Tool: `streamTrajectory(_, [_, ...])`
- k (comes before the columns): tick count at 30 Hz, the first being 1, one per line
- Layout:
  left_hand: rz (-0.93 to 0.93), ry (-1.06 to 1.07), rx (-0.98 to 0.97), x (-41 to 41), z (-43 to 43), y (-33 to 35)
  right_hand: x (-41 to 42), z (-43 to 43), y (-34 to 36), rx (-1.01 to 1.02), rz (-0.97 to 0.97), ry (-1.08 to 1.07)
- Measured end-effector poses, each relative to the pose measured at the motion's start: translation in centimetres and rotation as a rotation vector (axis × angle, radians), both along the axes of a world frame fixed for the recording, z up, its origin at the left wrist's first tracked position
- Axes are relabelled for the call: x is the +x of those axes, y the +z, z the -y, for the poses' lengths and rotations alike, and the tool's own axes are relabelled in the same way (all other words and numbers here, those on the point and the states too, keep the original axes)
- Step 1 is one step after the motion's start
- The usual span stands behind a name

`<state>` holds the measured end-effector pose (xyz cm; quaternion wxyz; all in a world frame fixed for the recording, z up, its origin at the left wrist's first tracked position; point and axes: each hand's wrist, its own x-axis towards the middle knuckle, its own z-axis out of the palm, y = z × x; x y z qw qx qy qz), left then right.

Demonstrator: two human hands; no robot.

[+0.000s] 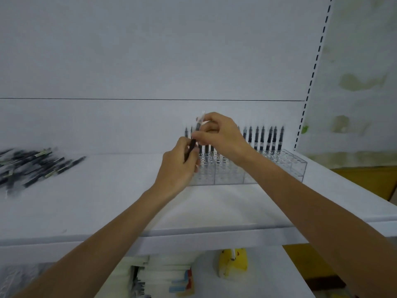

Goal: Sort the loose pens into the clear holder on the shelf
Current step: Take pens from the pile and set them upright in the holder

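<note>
White shelf (107,201) before a pale wall. At its left edge, loose pens (32,168) heaped, waiting. Near the middle, left grip (178,166) clamped round the lower barrel of one pen (196,131), right grip (221,136) pinching its top, probably to aim it. Toward the right end, clear holder (285,166), back row filled.

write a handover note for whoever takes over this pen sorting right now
Hands: left hand grips the lower barrel of one pen; right hand pinches its upper end, over the left end of the holder.
Things: the holder stands on the shelf, right of centre; the loose pile lies at the shelf's left.
Done: a row of pens stands along the holder's back.
Left: seat the held pen, then bring the pile over; the nearer holes look empty.
</note>
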<state>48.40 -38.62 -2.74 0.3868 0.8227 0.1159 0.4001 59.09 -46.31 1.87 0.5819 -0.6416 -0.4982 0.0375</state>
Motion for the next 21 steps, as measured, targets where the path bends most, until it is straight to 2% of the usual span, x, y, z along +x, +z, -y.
streamTrajectory(3, [-0.091,-0.026,0.113,-0.4,-0.1,-0.6,0.9,0.7,1.3,0.165,-0.087,-0.015])
streamTrajectory(6, [-0.347,-0.032,0.434,-1.5,-1.0,-2.4,2.9,1.2,2.4,0.255,0.001,-0.135])
streamTrajectory(8, [-0.501,-0.073,0.566,-2.0,-1.3,-3.9,4.1,1.1,2.5,0.257,0.114,-0.23])
streamTrajectory(14, [-0.537,-0.07,0.556,-2.1,-1.3,-4.6,5.8,-0.3,1.2,0.237,0.411,-0.36])
streamTrajectory(21, [-0.528,-0.061,0.549,-2.0,-1.3,-4.5,6.1,-0.8,-0.2,0.109,0.442,-0.35])
